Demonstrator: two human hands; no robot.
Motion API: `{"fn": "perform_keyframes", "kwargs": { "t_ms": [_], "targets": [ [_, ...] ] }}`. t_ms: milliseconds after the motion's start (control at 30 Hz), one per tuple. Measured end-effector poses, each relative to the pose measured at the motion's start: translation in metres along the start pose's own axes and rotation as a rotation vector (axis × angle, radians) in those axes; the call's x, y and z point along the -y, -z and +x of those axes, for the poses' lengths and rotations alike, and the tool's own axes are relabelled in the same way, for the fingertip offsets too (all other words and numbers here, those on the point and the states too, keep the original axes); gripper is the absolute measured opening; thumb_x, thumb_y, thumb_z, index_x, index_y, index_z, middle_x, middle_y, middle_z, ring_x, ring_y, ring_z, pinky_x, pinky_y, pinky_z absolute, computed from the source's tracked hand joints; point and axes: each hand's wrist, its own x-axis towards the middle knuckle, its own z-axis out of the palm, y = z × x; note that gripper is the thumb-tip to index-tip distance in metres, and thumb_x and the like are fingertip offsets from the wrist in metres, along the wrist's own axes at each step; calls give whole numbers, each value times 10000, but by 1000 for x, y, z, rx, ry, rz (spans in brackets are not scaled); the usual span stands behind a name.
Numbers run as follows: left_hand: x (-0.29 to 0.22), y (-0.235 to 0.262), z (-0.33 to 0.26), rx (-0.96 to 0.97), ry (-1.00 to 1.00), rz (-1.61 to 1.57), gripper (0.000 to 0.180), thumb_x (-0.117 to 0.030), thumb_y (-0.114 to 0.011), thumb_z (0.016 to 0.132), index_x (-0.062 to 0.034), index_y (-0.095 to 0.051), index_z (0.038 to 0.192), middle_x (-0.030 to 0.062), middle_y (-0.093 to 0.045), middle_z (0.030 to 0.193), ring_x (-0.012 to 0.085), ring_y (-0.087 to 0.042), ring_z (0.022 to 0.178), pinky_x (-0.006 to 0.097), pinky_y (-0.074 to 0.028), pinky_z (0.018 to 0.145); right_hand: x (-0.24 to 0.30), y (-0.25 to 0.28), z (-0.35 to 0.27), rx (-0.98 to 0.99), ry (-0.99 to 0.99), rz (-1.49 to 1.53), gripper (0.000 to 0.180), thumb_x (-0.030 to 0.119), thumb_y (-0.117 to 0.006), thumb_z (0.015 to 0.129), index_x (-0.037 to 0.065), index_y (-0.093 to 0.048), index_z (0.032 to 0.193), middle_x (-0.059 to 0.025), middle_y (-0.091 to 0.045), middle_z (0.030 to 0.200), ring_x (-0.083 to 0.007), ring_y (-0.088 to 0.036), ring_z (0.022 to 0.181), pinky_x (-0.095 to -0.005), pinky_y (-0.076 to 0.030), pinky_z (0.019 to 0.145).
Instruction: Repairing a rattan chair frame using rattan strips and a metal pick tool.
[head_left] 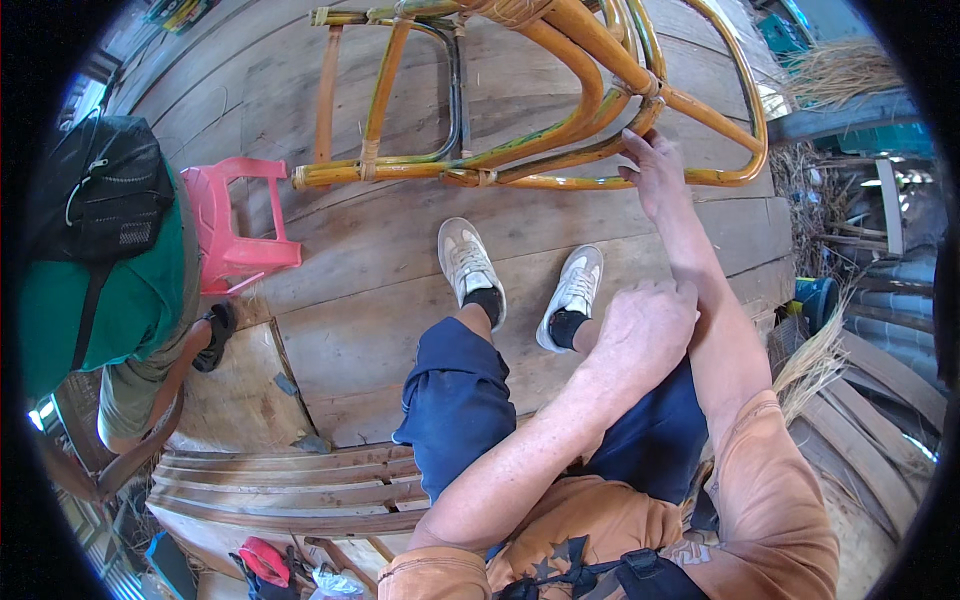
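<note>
Right hand is stretched out forward, fingers laid on the lower curved rail of the rattan chair frame, near the frame's right bend. Fingers are loosely curled over the cane, thumb side up; can't tell whether it's a full grip or just a touch. Left hand is crossed over to the right, lying on the right forearm just above the knee, fingers bent, holding nothing.

The frame lies on its side at the far edge of the plank floor, yellow-orange cane loops with wrapped bindings at the joints. Both feet in pale sneakers are planted on the planks just short of the frame, not touching it. Person sits in dark blue shorts and an orange shirt.

A pink plastic stool stands at the left edge of the floor, just beside the frame's left end. Another person in a green top with a black backpack is at far left. Dry straw bundles lie off the right edge.
</note>
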Motion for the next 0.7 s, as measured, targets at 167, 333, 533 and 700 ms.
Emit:
{"fn": "perform_keyframes", "kwargs": {
  "t_ms": [167, 333, 533, 700],
  "targets": [
    [2, 8, -3, -2, 16, -24, 155, -175, -567, 787, -19, -568, 793, 166, -602, 754, 321, -599, 736, 408, -475, 677, -3, -8, -2, -4, -29, -37, 301, 257, -569, 861, 91, -517, 1106, -1, -557, 932, -131, -526, 866, -323, -429, 719],
    [2, 9, -4, 3, 25, -35, 158, -174, -563, 790, -17, -568, 799, 168, -603, 760, 323, -598, 737, 406, -473, 683, -4, -6, 2, -22, -33, 1, 273, 233, -564, 864, 116, -518, 1106, 8, -567, 930, -131, -520, 872, -352, -417, 752],
    [4, 10, -5, 18, 26, -4, 161, -184, -552, 803, -25, -571, 810, 167, -604, 748, 318, -602, 737, 405, -478, 678, 0, -2, 2, 103, -118, 359, 265, 193, -555, 872, 148, -509, 1128, 20, -577, 1028, -129, -495, 930, -407, -375, 811],
    [2, 8, -6, 24, 10, 33, 158, -177, -557, 798, -20, -568, 806, 163, -607, 736, 317, -605, 726, 400, -482, 667, -7, -1, 4, 92, -75, 281, 281, 173, -572, 854, 152, -514, 1128, 10, -591, 1040, -142, -504, 931, -451, -351, 831]
  ]
}}
